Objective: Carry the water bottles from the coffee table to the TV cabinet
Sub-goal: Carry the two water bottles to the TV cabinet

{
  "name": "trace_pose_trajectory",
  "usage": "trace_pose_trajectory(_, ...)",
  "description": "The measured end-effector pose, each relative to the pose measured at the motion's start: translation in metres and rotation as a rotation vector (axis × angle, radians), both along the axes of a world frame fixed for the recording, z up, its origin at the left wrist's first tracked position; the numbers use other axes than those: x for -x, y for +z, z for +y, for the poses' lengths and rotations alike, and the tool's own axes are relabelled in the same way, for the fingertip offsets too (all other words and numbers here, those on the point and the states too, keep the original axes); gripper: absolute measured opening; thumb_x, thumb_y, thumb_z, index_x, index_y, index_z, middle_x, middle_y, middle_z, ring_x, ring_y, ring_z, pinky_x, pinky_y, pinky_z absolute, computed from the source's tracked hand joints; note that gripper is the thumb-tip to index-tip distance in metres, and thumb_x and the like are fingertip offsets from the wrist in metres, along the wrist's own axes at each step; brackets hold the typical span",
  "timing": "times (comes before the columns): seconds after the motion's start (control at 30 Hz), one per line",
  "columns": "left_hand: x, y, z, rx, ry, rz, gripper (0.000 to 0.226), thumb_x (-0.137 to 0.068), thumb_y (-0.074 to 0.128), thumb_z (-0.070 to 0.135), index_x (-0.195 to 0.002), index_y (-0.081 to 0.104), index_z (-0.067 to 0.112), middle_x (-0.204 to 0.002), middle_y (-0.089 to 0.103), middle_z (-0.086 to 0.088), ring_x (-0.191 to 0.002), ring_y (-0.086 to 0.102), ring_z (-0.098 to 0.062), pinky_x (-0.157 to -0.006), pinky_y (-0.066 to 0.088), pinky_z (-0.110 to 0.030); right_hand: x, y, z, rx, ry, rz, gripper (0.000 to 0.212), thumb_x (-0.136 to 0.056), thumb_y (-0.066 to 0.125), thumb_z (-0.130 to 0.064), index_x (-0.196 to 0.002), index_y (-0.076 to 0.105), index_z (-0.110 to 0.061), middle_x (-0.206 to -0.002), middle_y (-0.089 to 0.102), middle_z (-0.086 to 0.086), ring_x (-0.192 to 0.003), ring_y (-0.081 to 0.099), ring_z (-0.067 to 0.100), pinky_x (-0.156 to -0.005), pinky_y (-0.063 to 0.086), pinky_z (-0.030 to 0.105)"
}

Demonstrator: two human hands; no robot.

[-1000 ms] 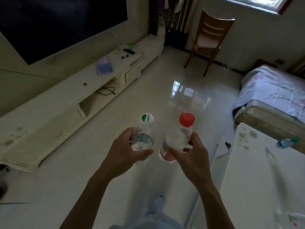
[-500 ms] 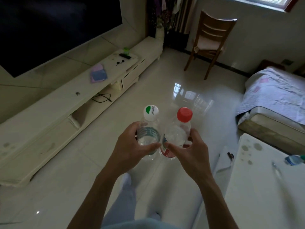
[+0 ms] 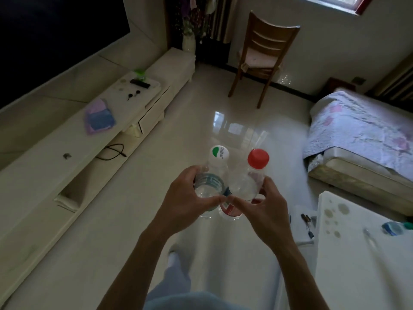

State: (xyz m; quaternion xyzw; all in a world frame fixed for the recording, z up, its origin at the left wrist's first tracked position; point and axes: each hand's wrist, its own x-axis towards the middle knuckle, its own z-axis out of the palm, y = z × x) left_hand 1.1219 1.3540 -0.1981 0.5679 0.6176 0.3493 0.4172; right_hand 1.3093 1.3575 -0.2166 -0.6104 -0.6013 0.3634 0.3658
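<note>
While the left hand [image 3: 185,198] gripped the white-capped bottle [image 3: 211,186] and the right hand [image 3: 266,206] the red-capped bottle [image 3: 244,185], both upright, the TV cabinet [image 3: 40,175] lay lengthwise leftward, nearest the left hand.

white-and-green cap [image 3: 219,152] | red cap [image 3: 258,158] | cream TV cabinet [image 3: 44,166] | floral lilac bedspread [image 3: 362,130] | brown chair [image 3: 266,52]

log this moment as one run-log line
phase: carry | left hand: grips clear plastic bottle with white-and-green cap | right hand: grips clear plastic bottle with red cap | long white TV cabinet: not yet reached
</note>
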Motion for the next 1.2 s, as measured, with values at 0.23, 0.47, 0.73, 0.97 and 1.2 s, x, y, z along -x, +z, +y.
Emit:
trace_pose_trajectory(0.23, 0.050, 0.004, 0.086, 0.020, -0.032, -0.004, 0.057, -0.065, 0.083, 0.034, -0.111, 0.049, 0.032, -0.103, 0.061, 0.011, -0.088, 0.060, 0.001, -0.070, 0.048, -0.013, 0.030, 0.011, 0.072, -0.008, -0.080, -0.002, 0.074, -0.052, 0.070, -0.064, -0.117, 0.046, -0.037, -0.102, 0.057, -0.026, -0.094, 0.061, -0.005, -0.070, 0.051, 0.009)
trace_pose_trajectory(0.47, 0.060, -0.004, 0.149, 0.061, -0.022, -0.015, 0.059, -0.065, 0.083, 0.033, -0.115, 0.052, 0.031, -0.101, 0.062, 0.013, -0.085, 0.061, 0.004, -0.065, 0.049, -0.009, 0.031, 0.002, 0.132, -0.003, -0.097, -0.056, 0.070, -0.064, 0.081, -0.039, -0.124, 0.047, -0.028, -0.115, 0.058, -0.012, -0.102, 0.060, 0.008, -0.081, 0.052, 0.017)
trace_pose_trajectory(0.73, 0.040, -0.008, 0.234, 0.052, 0.065, 0.016, 0.058, -0.065, 0.084, 0.032, -0.114, 0.053, 0.030, -0.100, 0.064, 0.012, -0.088, 0.063, -0.002, -0.068, 0.048, -0.012, -0.002, -0.011, 0.233, -0.010, -0.060, -0.049, 0.076, -0.061, 0.079, -0.046, -0.127, 0.050, -0.021, -0.112, 0.057, -0.012, -0.092, 0.059, 0.000, -0.072, 0.048, 0.010)
trace_pose_trajectory(0.97, -0.008, 0.002, 0.320, 0.048, 0.161, 0.024, 0.059, -0.067, 0.082, 0.031, -0.118, 0.053, 0.027, -0.100, 0.063, 0.013, -0.091, 0.062, -0.002, -0.068, 0.047, -0.011, -0.035, -0.008, 0.336, -0.025, 0.058, -0.033, 0.078, -0.062, 0.082, -0.046, -0.126, 0.051, -0.015, -0.118, 0.064, -0.001, -0.099, 0.065, 0.012, -0.083, 0.058, 0.029)
trace_pose_trajectory(1.2, -0.046, 0.008, 0.384, 0.009, 0.223, 0.006, 0.056, -0.066, 0.083, 0.027, -0.113, 0.054, 0.030, -0.099, 0.066, 0.011, -0.089, 0.065, -0.003, -0.073, 0.054, -0.016, -0.060, -0.012, 0.412, -0.054, 0.139, -0.004, 0.082, -0.061, 0.078, -0.053, -0.129, 0.050, -0.017, -0.118, 0.062, -0.003, -0.098, 0.064, 0.010, -0.078, 0.054, 0.018)
